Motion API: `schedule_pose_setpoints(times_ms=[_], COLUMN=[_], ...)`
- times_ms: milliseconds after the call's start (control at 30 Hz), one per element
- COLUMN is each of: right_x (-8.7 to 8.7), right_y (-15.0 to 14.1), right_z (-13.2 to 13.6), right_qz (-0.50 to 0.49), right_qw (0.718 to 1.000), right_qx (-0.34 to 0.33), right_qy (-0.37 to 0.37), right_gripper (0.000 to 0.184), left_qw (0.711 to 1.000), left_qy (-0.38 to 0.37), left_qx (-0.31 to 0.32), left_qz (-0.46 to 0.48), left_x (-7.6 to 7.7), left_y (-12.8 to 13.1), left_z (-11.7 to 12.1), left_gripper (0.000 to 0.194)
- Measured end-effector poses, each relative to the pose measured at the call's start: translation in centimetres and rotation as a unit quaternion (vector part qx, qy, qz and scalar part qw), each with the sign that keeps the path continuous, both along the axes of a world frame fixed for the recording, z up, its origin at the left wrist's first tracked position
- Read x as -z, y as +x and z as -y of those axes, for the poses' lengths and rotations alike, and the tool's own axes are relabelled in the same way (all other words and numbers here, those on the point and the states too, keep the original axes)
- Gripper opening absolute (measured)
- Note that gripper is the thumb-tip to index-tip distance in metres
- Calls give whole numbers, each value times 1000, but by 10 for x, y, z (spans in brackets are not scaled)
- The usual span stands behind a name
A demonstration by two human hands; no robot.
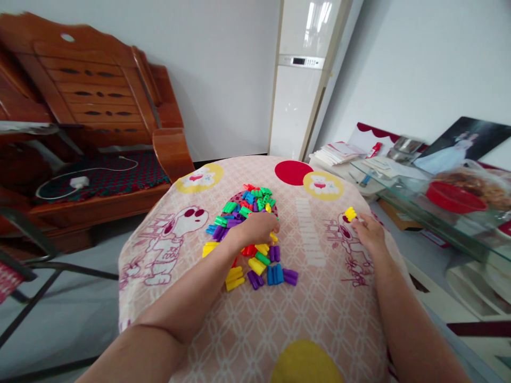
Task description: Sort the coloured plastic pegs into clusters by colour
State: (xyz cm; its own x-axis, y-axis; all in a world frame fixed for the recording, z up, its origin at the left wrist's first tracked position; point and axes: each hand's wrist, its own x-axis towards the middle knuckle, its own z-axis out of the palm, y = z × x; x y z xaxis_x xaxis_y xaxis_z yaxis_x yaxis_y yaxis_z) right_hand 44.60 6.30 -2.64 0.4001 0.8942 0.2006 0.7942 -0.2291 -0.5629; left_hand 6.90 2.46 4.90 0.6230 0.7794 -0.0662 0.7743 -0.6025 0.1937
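A heap of small plastic building blocks (262, 259) in red, yellow, green, blue and purple lies on the cloth-covered table (255, 335). Over the heap, my left hand (261, 227) has its fingers curled downward. A yellow block (273, 237) shows just below those fingertips; whether they grip it is hidden. Out to the right, my right hand (369, 231) pinches a yellow ridged block (350, 214) between thumb and fingers, above the printed dog figure. Along the heap's near edge lie a blue block (275, 275) and a purple block (290, 276).
At the right stands a glass-topped table (423, 197) with a red bowl (455, 197), papers and a photo. To the left are a wooden chair (99, 106) with a white charger (79, 183) on its seat, and a metal frame. A tall white cabinet unit (301, 96) stands behind.
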Motion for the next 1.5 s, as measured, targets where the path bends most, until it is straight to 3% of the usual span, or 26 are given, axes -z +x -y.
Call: schedule_pose_setpoints(times_ms=[300, 433, 500, 533, 667, 733, 800, 933, 1000, 1067, 1167, 1233, 1300, 1500], right_x=[7, -6, -15, -19, -26, -26, -25, -26, -31, -38, -47, -47, -41, -15], right_y=[2, -14, -38, -53, -119, -141, -154, -152, -137, -111, -62, -32, -13, -5], right_z=[-2, 9, 19, 25, 50, 60, 66, 66, 59, 47, 24, 10, 1, -9], right_qz=[-121, -88, -95, -129, -252, -278, -303, -326, -289, -215, -112, -45, 6, 53], right_qw=[990, 984, 976, 968, 907, 883, 874, 874, 902, 942, 967, 975, 978, 990], right_qx=[-17, 18, -37, -97, -326, -373, -379, -360, -319, -229, -52, 47, 102, 90], right_qy=[65, 151, 195, 191, 91, 61, 32, -11, 31, 122, 224, 215, 184, 91], right_gripper=[42, 38, 38, 39, 43, 36, 29, 24, 23, 24, 31, 33, 35, 35], left_qw=[998, 996, 987, 979, 947, 937, 937, 944, 941, 938, 941, 943, 944, 948], left_qy=[35, 54, 25, 5, -47, -64, -76, -74, -67, -61, -69, -75, -78, -76], left_qx=[2, -34, -31, -27, -25, -20, -9, 13, 6, -14, -24, -18, -10, -7], left_qz=[-45, 67, 158, 201, 318, 342, 340, 321, 332, 340, 331, 323, 319, 310], left_x=[9, 6, 4, 4, 11, 15, 17, 14, 13, 13, 15, 18, 20, 20], left_y=[-5, 6, 12, 15, 23, 24, 25, 23, 20, 17, 13, 12, 13, 13], left_z=[2, 1, 0, 0, -1, -1, 1, 2, 1, -2, -6, -8, -8, -7], left_gripper=[22, 22, 23, 24, 24, 25, 25, 25, 28, 31, 29, 27, 26, 26])
